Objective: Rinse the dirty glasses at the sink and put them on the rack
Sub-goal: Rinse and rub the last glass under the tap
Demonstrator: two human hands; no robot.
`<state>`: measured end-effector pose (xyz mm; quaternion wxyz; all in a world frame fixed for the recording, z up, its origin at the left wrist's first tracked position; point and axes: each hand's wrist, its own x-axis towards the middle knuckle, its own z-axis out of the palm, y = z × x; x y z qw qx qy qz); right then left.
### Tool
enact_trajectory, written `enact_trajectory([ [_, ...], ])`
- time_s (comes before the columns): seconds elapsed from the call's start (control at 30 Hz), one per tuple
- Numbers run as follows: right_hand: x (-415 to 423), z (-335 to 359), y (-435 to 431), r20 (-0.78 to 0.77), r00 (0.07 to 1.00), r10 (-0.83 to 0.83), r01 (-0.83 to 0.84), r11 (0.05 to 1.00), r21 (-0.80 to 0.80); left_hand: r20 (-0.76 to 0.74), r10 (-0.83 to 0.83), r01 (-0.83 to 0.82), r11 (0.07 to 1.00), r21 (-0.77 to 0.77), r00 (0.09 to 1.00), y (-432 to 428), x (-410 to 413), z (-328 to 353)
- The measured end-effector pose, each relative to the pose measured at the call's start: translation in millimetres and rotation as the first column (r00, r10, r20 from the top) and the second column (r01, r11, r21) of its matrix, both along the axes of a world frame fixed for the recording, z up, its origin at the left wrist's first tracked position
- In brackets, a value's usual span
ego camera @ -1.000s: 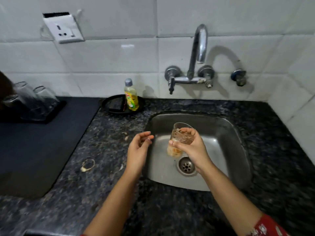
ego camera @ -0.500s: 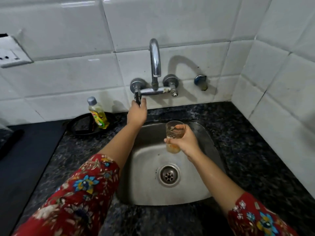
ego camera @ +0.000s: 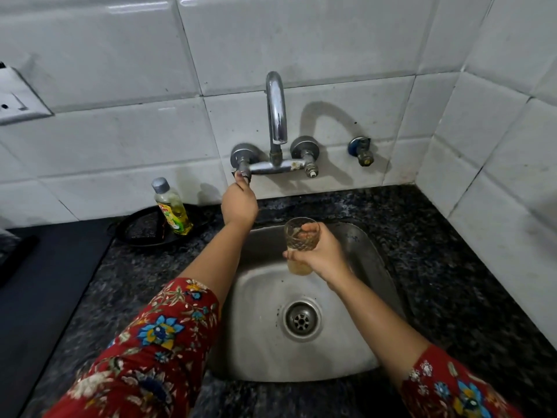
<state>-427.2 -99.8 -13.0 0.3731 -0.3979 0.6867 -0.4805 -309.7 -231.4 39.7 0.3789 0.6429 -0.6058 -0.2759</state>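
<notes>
From the head camera, a person is standing at a steel sink (ego camera: 355, 357) set into the dark tabletop (ego camera: 452, 282) near its back right corner. The right hand (ego camera: 324, 256) is wrapping its fingers around a dirty glass (ego camera: 301, 236), holding it upright over the basin, below and slightly in front of the tap spout (ego camera: 276, 110). The left hand (ego camera: 239, 203) is reaching up left of the glass, fingertips pinching the left tap handle (ego camera: 242, 170). No water is running.
</notes>
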Motion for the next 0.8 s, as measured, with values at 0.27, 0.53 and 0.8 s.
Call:
enact_trajectory([
  [0.27,3,-9,7,0.029,0.993,0.118,-0.118,0.993,-0.005,-0.297,-0.198,0.249,0.958,0.141,0.934,35,21,-54],
  [0.53,13,-37,11,0.012,0.984,0.179,-0.179,0.98,0.081,-0.501,-0.55,0.737,0.584,0.341,0.668,95,35,-115],
  [0.8,14,-39,12,-0.041,0.967,0.252,-0.251,0.968,0.022,-0.473,-0.539,0.69,0.685,0.235,0.697,94,31,-119],
])
